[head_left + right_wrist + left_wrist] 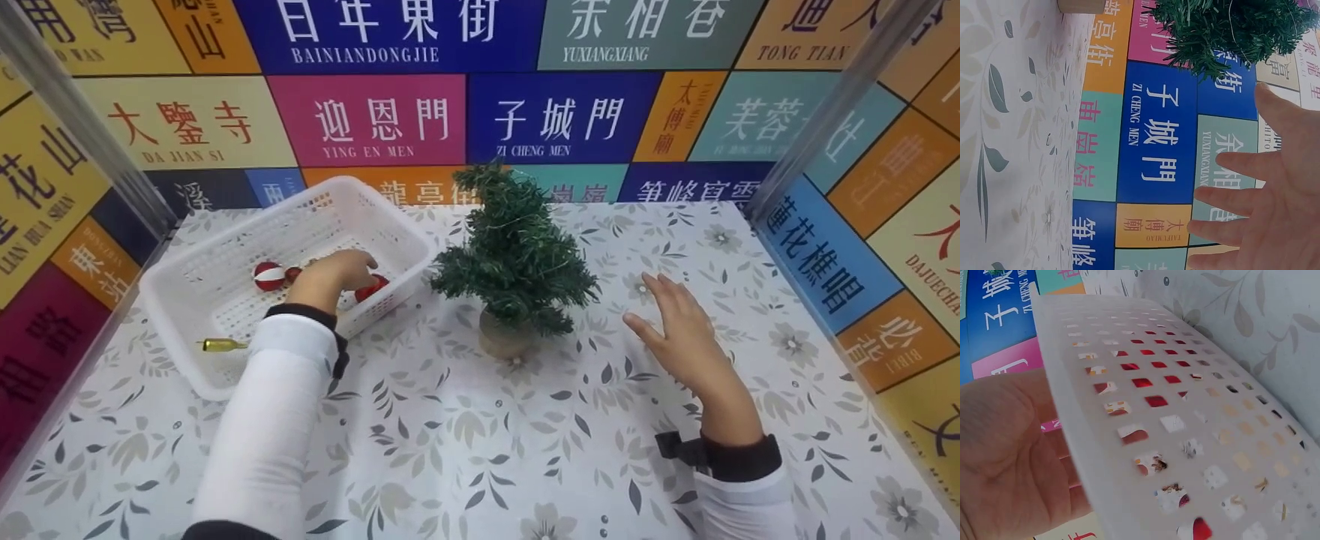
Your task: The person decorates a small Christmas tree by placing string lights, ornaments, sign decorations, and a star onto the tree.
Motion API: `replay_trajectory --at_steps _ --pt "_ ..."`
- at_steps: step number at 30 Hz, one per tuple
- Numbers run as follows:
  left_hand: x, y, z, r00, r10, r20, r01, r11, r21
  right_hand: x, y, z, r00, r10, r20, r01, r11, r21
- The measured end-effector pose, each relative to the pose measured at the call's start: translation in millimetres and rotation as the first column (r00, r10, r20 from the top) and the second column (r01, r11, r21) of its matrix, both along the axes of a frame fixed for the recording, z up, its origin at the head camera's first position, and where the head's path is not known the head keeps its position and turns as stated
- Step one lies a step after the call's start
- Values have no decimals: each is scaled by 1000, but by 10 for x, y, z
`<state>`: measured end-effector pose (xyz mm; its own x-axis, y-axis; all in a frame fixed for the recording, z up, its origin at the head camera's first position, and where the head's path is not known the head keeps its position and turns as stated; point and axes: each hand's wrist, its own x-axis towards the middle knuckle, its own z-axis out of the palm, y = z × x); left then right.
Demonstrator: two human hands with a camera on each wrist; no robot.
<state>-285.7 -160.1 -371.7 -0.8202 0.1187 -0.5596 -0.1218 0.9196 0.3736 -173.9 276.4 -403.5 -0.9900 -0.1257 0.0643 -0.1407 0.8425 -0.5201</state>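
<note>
On my feed, the fingers of the left hand (330, 271) reach down inside the basket (174, 330); the wall hides the fingertips in the left wrist view, so I cannot tell whether they pinch anything. The red ornament (373, 288) lies just beside this hand, between 3 and 4 o'clock, inside the basket; I see its red through the wall holes as well. The fingers of the right hand (679, 341) are straight and spread apart, thumb set away from the rest. I locate the tree (517, 247) near that hand at 10 o'clock, separated by a gap; it stands upright on a pale base (504, 336). Further out from the left hand, I register a striped ball (268, 276) in red and white at 9 o'clock and a gold bottle (220, 345) at 8 o'clock, both within the basket rim. The basket sits at the tree's 9 o'clock. Basket and tree rest on a floral tablecloth (450, 465). Beyond them, at 12 o'clock, I read a backdrop (367, 112) of coloured panels with printed lettering.
</note>
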Motion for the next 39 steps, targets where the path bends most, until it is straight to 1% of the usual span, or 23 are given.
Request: replay_trajectory --at_steps 1,2,4,8,11,15,18,21,24,26,28,30,32,35,39 --pt "-6 13 -8 1000 6 9 -6 1000 1 1 0 0 1000 0 -3 0 1000 1" --pt "-19 24 -18 1000 -1 13 1 1000 -6 2 0 0 1000 0 -6 0 1000 0" --pt "-39 39 -46 999 -46 8 46 998 -43 11 -4 -2 1000 1 -4 -1 1000 -2" --pt "-57 51 -123 996 -91 2 91 992 -87 24 -27 -10 1000 10 10 -10 1000 -3" --pt "-47 54 -174 997 -73 5 73 994 -78 24 -44 -12 1000 14 20 -14 1000 7" --pt "-58 37 -225 998 -67 -17 65 995 -75 22 -60 -7 1000 16 21 -16 1000 10" --pt "-74 6 -243 995 -79 -60 74 994 -78 24 -63 -3 1000 16 16 -16 1000 8" --pt "-77 -31 -236 990 -78 -121 69 994 -80 30 -60 -1 1000 15 22 -15 1000 9" --pt "-71 -72 -186 982 -36 -185 28 999 -45 35 -55 3 999 15 37 -15 1000 15" --pt "-66 -90 -127 972 -4 -237 0 1000 -17 38 -56 8 999 10 31 -11 1000 9" --pt "-48 -94 -51 957 39 -287 -33 999 27 40 -61 14 1000 2 10 -2 1000 -4" --pt "-20 -91 22 933 68 -354 -54 997 50 42 -70 22 1000 -4 -23 4 1000 -23" --pt "33 -80 89 902 113 -417 -86 993 85 43 -81 32 999 -6 -49 4 999 -41" --pt "146 -59 166 846 163 -507 -113 985 128 51 -93 57 997 -4 -73 -1 998 -66" --pt "330 0 261 785 237 -572 -120 964 235 82 -107 109 998 -24 -63 17 994 -106"
